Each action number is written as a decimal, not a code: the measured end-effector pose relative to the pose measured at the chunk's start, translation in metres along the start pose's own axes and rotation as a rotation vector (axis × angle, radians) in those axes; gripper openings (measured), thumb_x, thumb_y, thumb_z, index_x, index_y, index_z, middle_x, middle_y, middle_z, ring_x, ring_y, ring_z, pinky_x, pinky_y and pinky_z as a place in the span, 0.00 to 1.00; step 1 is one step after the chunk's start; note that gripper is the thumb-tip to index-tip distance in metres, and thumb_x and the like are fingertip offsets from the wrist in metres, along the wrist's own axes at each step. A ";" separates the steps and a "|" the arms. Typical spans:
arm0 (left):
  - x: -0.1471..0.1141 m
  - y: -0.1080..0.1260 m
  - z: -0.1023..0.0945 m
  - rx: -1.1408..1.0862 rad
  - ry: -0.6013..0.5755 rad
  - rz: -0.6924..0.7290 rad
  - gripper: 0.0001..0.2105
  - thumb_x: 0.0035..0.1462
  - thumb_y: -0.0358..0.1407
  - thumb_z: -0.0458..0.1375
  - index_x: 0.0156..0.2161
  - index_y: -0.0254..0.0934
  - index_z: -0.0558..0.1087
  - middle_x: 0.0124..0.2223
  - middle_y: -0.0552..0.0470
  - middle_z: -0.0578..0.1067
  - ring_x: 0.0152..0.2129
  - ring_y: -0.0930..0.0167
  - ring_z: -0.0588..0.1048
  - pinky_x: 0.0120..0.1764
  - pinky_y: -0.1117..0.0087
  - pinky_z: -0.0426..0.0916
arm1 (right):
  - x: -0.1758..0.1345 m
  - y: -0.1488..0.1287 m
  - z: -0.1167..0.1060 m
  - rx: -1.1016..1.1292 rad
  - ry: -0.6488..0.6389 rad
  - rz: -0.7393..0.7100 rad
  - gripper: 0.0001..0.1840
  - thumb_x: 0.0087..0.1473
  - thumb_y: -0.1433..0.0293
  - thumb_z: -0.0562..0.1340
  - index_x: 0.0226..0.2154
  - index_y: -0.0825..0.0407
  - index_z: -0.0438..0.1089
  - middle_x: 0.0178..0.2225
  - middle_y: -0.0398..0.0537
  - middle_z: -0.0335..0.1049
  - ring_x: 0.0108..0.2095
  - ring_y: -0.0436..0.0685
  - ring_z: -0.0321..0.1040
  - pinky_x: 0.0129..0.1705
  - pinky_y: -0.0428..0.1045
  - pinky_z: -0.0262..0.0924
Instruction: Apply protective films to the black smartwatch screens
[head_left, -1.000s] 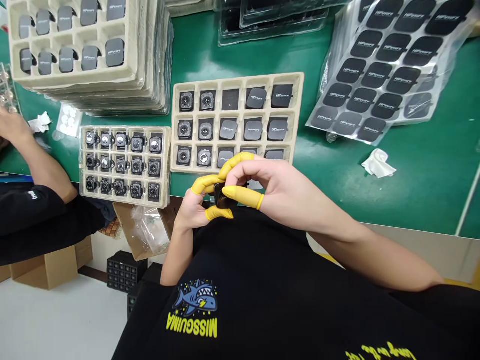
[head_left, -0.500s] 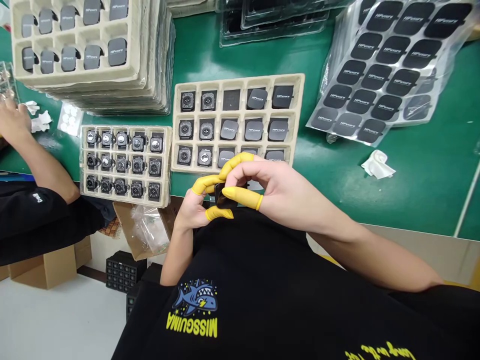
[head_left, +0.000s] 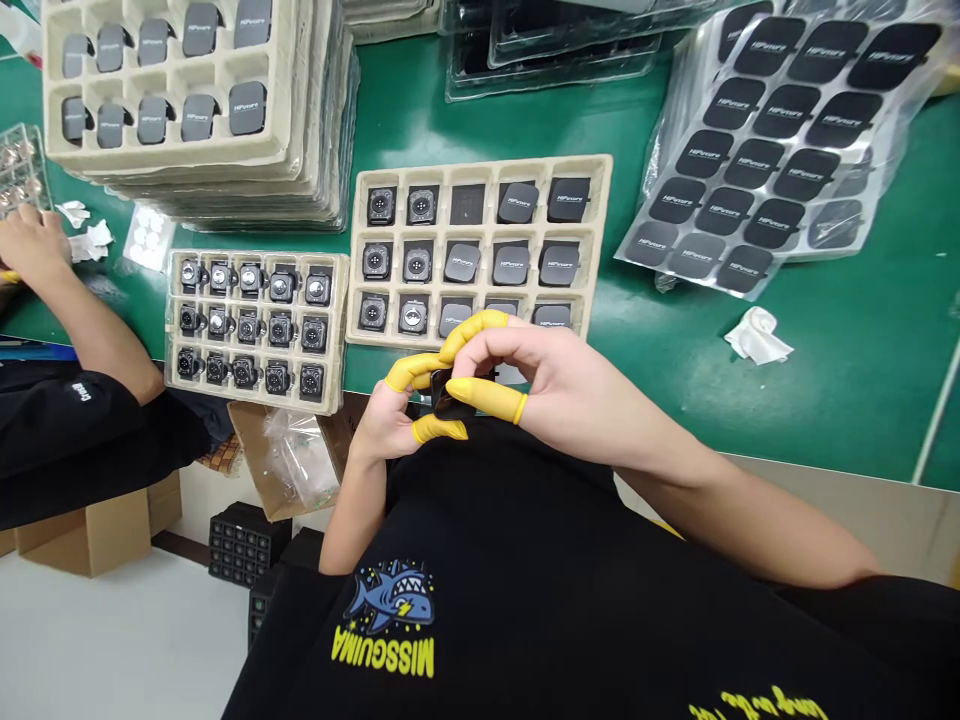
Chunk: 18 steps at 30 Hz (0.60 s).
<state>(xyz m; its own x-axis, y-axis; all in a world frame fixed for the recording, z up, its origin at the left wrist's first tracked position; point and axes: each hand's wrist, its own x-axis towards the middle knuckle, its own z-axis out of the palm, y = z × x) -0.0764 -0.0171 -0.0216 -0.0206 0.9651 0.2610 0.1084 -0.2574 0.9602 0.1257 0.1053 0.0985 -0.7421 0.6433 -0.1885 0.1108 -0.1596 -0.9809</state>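
Both my hands meet at the table's front edge around a smartwatch body (head_left: 452, 402) with a dark glossy face. My left hand (head_left: 397, 415), in yellow finger cots, grips its left side. From the right, my right hand (head_left: 536, 385) pinches it with cot-covered thumb and forefinger, hiding much of it. Just beyond lies a beige tray (head_left: 480, 168) of watch bodies, some sensor side up, others under black branded film; one compartment (head_left: 468, 205) holds no watch. Left of it, a smaller tray (head_left: 255, 262) carries more watch bodies, sensor side up.
Stacked trays (head_left: 165, 165) rise at the back left. Clear plastic trays (head_left: 555, 60) lie at the back. Sheets of black branded stickers (head_left: 727, 210) and a crumpled tissue (head_left: 757, 335) lie right. A co-worker's arm (head_left: 97, 320) reaches in at left, above an open carton (head_left: 289, 460).
The view has shifted slightly, so the table things appear a little to the right and lower. My hands keep nearly the same grip on the smartwatch body.
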 end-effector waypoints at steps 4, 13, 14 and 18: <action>0.000 0.000 0.000 0.010 0.001 -0.005 0.42 0.50 0.59 0.79 0.65 0.44 0.76 0.54 0.45 0.87 0.46 0.64 0.89 0.50 0.68 0.82 | -0.001 0.001 0.000 -0.012 0.001 -0.006 0.08 0.61 0.65 0.72 0.31 0.48 0.78 0.43 0.49 0.78 0.39 0.56 0.72 0.44 0.53 0.70; -0.005 -0.001 0.002 -0.057 -0.040 -0.066 0.41 0.52 0.60 0.78 0.66 0.44 0.75 0.56 0.44 0.87 0.49 0.62 0.89 0.51 0.68 0.82 | -0.004 0.005 0.002 -0.042 0.020 -0.013 0.05 0.61 0.67 0.71 0.33 0.47 0.79 0.44 0.49 0.77 0.38 0.57 0.71 0.41 0.53 0.71; -0.006 -0.001 0.002 -0.068 -0.045 -0.076 0.42 0.52 0.60 0.78 0.66 0.44 0.74 0.56 0.45 0.87 0.49 0.62 0.89 0.52 0.67 0.82 | -0.004 0.005 0.002 -0.047 0.020 -0.020 0.04 0.61 0.68 0.71 0.33 0.47 0.79 0.44 0.49 0.77 0.38 0.56 0.71 0.41 0.53 0.71; -0.006 -0.002 0.004 -0.123 -0.049 -0.088 0.41 0.54 0.60 0.77 0.67 0.45 0.74 0.56 0.45 0.87 0.48 0.62 0.90 0.51 0.66 0.83 | -0.004 0.008 0.004 -0.098 0.032 -0.087 0.04 0.61 0.70 0.70 0.34 0.47 0.78 0.43 0.49 0.77 0.39 0.57 0.72 0.43 0.54 0.72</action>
<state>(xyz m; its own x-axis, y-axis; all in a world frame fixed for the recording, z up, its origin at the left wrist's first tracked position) -0.0725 -0.0224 -0.0260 0.0242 0.9847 0.1726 -0.0142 -0.1723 0.9849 0.1267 0.0983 0.0918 -0.7302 0.6755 -0.1025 0.1121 -0.0296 -0.9933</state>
